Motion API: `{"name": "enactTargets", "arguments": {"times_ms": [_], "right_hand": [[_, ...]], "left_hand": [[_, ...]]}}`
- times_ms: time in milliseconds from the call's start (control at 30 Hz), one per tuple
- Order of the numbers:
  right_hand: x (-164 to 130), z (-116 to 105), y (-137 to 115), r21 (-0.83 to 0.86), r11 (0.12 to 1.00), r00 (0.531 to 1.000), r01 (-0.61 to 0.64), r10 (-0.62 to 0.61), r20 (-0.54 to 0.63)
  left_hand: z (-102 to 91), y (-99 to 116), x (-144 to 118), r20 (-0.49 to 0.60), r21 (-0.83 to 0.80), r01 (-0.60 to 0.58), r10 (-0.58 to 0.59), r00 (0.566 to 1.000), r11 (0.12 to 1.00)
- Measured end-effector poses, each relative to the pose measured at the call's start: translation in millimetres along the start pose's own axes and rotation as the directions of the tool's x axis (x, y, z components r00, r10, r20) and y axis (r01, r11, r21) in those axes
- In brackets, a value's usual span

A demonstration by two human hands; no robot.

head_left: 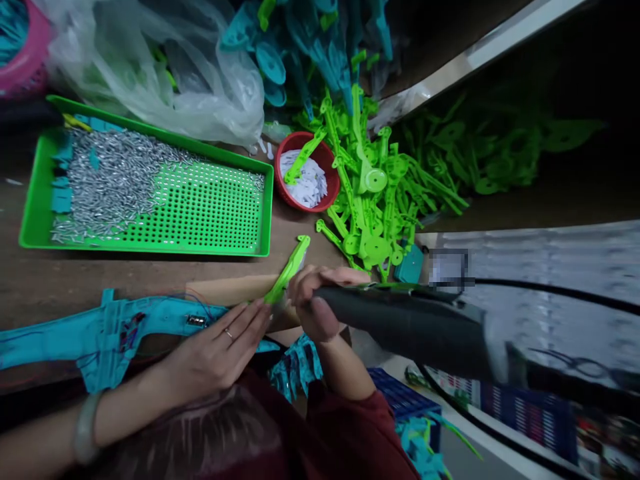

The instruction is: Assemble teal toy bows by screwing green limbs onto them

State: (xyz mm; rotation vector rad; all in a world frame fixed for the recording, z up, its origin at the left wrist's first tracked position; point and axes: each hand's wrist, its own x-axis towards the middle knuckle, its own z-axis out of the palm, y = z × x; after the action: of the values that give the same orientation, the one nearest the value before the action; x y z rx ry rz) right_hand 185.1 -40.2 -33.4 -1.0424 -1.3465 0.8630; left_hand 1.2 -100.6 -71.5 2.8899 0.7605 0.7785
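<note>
My left hand (220, 350), with a ring and a bracelet, presses its fingers on the lower end of a bright green plastic piece (293, 267) at the table's near edge. My right hand (317, 303) is wrapped round a dark, corded electric screwdriver (410, 323), whose front end meets the green piece near my left fingertips. The exact contact is hidden by my fingers. Left of my hands lies a long blue gun-shaped plastic shell (107, 333) with thin wires and a small metal part in it.
A green perforated tray (150, 252) holds many screws. Beside it stands a red bowl (283, 190) of white pieces, with one green part across it. Loose green parts (375, 200) pile up on the right, below blue ones (310, 47). A clear plastic bag (165, 73) lies behind the tray.
</note>
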Motion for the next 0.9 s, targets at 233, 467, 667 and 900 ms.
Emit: {"name": "enactTargets", "arguments": {"times_ms": [233,467,667,900], "right_hand": [[23.7,-11.4,-13.6,0.191,0.980,0.918,0.049,-0.120,0.379],[126.9,68.6,17.1,0.135,0.967,0.976,0.216,-0.208,-0.072],[142.6,92.8,60.9,0.129,0.981,0.988,0.145,-0.137,-0.064],[143.3,92.3,66.2,0.040,0.995,0.995,0.096,-0.095,-0.023]], "left_hand": [[-1.5,0.6,-1.2,0.023,0.015,0.010,-0.011,1.000,1.000],[-0.9,-1.3,0.3,-0.033,0.039,0.018,-0.016,0.999,0.999],[-0.8,-3.5,3.2,-0.082,0.002,0.045,-0.045,0.996,0.999],[-8.0,2.0,-3.4,-0.007,0.065,0.079,-0.079,0.997,0.995]]}}
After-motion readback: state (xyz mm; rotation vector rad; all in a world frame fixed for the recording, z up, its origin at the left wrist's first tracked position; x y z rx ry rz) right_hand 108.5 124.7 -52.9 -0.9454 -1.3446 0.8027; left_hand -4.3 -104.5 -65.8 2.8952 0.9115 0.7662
